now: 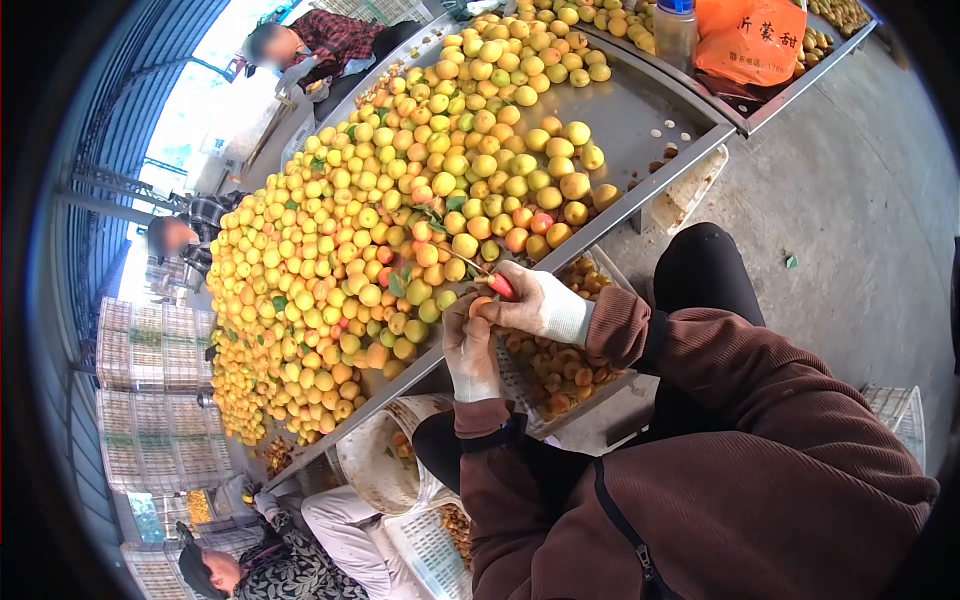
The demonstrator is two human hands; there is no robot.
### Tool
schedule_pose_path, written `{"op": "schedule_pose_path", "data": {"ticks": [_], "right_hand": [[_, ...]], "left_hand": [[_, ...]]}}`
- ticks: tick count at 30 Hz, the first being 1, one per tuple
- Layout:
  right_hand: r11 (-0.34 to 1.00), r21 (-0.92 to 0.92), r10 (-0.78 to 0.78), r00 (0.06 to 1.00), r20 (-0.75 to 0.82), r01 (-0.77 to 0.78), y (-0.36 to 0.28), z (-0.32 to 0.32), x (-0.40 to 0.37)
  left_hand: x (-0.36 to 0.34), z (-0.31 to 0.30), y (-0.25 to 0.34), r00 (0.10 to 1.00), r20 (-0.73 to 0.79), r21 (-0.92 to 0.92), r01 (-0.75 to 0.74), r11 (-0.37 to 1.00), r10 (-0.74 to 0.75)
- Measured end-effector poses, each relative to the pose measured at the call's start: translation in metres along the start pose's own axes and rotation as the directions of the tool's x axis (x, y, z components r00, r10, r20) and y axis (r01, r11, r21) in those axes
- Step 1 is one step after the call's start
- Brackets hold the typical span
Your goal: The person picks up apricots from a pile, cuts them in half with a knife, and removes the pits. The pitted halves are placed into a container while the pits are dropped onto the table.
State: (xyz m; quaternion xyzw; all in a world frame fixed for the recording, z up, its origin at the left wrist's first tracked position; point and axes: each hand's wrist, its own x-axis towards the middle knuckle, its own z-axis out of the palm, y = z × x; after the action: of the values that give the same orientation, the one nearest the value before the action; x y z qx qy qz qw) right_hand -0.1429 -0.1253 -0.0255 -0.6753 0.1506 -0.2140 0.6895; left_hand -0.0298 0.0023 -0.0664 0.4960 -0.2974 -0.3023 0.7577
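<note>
Yellow and orange fruits (340, 230) lie heaped on a metal table (640, 110). At the table's near edge my left hand (470, 345), in a dirty white glove, is closed on an orange piece of fruit (480, 306). My right hand (535, 303), gloved too, touches the same fruit and holds a small tool with a red handle (501, 286). The tool's thin end points over the heap. Below the hands, a crate (520, 385) holds brownish-orange fruit pieces (565, 375).
A white bucket (380, 465) and a white basket (430, 555) stand by the table's near side. Co-workers (325, 45) sit across the table and at lower left. Stacked crates (160, 440) stand at left. An orange bag (745, 40) and a bottle (675, 35) are at upper right.
</note>
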Motion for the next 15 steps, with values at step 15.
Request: {"op": "schedule_pose_path", "data": {"ticks": [15], "right_hand": [[0.997, 0.064, -0.032, 0.999, 0.02, 0.031, 0.018, 0.01, 0.011]], "left_hand": [[0.002, -0.007, 0.012, 0.988, -0.139, -0.211, 0.033, 0.977, -0.063]]}}
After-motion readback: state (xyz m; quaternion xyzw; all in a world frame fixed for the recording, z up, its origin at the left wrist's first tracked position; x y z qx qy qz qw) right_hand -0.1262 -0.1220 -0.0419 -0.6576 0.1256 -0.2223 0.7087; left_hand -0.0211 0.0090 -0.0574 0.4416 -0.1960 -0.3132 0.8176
